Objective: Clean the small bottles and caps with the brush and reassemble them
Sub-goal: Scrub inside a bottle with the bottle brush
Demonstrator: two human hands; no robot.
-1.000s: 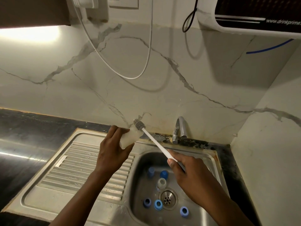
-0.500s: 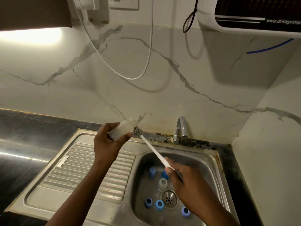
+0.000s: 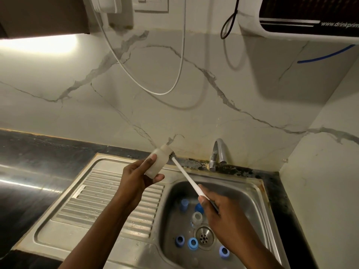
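My left hand (image 3: 137, 178) grips a small translucent white bottle (image 3: 158, 161) above the sink's back left corner, its neck tilted up and to the right. My right hand (image 3: 217, 210) holds the white handle of a thin brush (image 3: 186, 176); the brush's dark bristle head touches the bottle just below its mouth. In the steel sink basin (image 3: 250, 200) lie several blue caps (image 3: 192, 243) and a small clear bottle (image 3: 196, 218) beside the drain (image 3: 204, 237).
A ribbed steel drainboard (image 3: 104, 200) lies left of the basin, with black countertop (image 3: 38, 162) beyond it. A chrome tap (image 3: 218, 153) stands behind the basin. A white cable (image 3: 155, 92) hangs on the marble wall, and a water purifier (image 3: 310, 18) is mounted at top right.
The bottle has tilted neck-up in my left hand. The brush head has dropped from above the bottle to just below its mouth, and my right hand has shifted slightly left.
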